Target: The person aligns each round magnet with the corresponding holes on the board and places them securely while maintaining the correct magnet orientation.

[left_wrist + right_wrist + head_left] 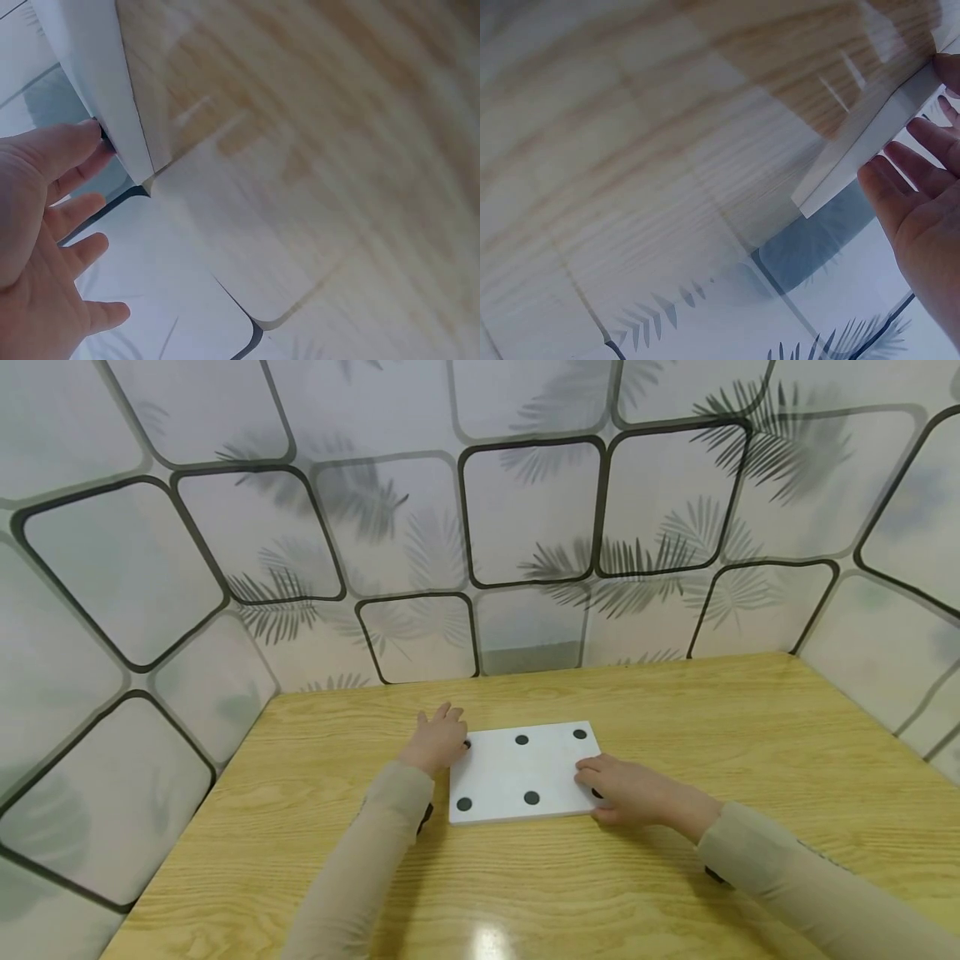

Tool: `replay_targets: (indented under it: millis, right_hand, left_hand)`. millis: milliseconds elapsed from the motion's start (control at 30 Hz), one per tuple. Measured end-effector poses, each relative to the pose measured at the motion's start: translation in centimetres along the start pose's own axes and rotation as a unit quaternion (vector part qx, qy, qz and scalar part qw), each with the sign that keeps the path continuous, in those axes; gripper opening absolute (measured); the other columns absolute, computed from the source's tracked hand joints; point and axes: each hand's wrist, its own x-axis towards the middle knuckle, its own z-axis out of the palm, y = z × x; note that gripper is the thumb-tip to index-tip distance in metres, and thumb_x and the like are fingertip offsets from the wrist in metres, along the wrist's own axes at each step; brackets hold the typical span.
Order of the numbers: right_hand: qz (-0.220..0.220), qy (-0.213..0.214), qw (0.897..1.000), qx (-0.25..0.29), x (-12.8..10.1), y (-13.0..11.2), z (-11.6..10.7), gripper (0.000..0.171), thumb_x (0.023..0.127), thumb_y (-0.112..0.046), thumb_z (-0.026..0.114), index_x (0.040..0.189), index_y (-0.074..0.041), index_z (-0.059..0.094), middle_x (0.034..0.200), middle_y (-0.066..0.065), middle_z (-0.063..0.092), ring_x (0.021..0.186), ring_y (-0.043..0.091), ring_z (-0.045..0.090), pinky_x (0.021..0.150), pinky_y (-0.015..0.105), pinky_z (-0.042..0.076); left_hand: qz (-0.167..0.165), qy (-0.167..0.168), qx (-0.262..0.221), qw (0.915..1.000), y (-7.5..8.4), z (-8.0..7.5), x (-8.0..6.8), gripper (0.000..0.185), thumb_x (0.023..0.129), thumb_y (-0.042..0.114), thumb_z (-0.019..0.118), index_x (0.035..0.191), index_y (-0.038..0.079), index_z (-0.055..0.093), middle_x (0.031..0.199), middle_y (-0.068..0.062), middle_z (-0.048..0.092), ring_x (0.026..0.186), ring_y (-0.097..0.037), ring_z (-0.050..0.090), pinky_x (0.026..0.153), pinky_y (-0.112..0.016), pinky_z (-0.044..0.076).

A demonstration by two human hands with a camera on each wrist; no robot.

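Observation:
A white rectangular board (pixel 495 772) with round black spots lies flat on the wooden table. At its far left corner is my left hand (pixel 438 743); thumb and index finger pinch a small black disc (pixel 106 137) against the board, as the left wrist view shows. The other left fingers spread away from it. My right hand (pixel 626 787) rests on the board's right end, its fingers fairly straight over the top and the thumb by the near right corner. One black spot (pixel 597 793) shows between right thumb and fingers. Several other spots, such as the near left one (pixel 464 804), are uncovered.
The light wooden table (pixel 300 843) extends around the board on every side. Behind it and at both sides stand pale walls (pixel 525 510) patterned with dark rounded outlines and grey leaves. A bright reflection sits on the near part of the tabletop.

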Motion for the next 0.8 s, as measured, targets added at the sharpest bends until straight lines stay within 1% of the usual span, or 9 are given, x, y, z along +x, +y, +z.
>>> replay_targets:
  millis: [167,300,433,600,700,800]
  right_hand:
    - [-0.004,0.0,1.0,-0.003,0.1,0.0,0.1,0.046,0.081,-0.022,0.063,0.118,0.002,0.05,0.125,0.016,0.045,0.116,0.032,0.041,0.095,0.043,0.036]
    - [-0.01,0.0,1.0,-0.001,0.3,0.0,0.2,0.046,0.081,-0.021,0.063,0.118,0.002,0.05,0.125,0.016,0.045,0.116,0.032,0.041,0.095,0.044,0.035]
    - [-0.011,0.001,1.0,0.005,0.4,0.1,0.1,0.046,0.081,-0.021,0.063,0.118,0.002,0.05,0.125,0.016,0.045,0.116,0.033,0.04,0.095,0.044,0.035]
    - [-0.008,-0.002,1.0,0.017,0.4,0.2,0.1,0.047,0.081,-0.019,0.063,0.119,0.003,0.049,0.126,0.018,0.044,0.116,0.034,0.04,0.094,0.045,0.036]
    - [0.009,-0.012,0.999,0.036,0.3,0.4,0.0,0.049,0.081,-0.021,0.061,0.122,0.003,0.047,0.129,0.017,0.042,0.118,0.033,0.038,0.096,0.044,0.034]
    - [0.021,-0.002,0.998,0.053,0.0,0.7,-0.5,0.053,0.081,-0.022,0.061,0.124,0.003,0.045,0.13,0.018,0.04,0.119,0.033,0.037,0.096,0.045,0.034]
  left_hand:
    - [-0.001,0.002,-0.001,1.0,-0.2,0.4,0.1,0.031,0.091,0.02,0.05,0.118,0.006,0.056,0.139,-0.009,0.031,0.13,-0.029,0.017,0.099,-0.058,0.017]
    - [-0.004,0.004,-0.003,1.0,-0.4,0.6,0.0,0.03,0.091,0.02,0.05,0.117,0.006,0.056,0.138,-0.009,0.032,0.13,-0.029,0.017,0.099,-0.058,0.017]
    - [-0.01,0.01,-0.004,0.9999,-0.5,0.7,0.0,0.032,0.091,0.023,0.049,0.116,0.006,0.057,0.138,-0.009,0.033,0.13,-0.029,0.018,0.1,-0.058,0.017]
    - [-0.01,0.021,-0.013,0.9996,-0.3,0.6,-0.3,0.036,0.09,0.029,0.049,0.117,0.006,0.056,0.137,-0.01,0.034,0.129,-0.029,0.019,0.1,-0.058,0.017]
    - [0.002,0.033,-0.014,0.9993,0.0,0.3,-0.8,0.036,0.09,0.031,0.049,0.115,0.006,0.056,0.137,-0.01,0.033,0.129,-0.029,0.02,0.099,-0.058,0.018]
    - [0.022,0.059,-0.018,0.9979,0.3,-0.2,-1.5,0.033,0.09,0.034,0.048,0.108,0.007,0.058,0.137,-0.012,0.034,0.129,-0.03,0.021,0.098,-0.058,0.021]
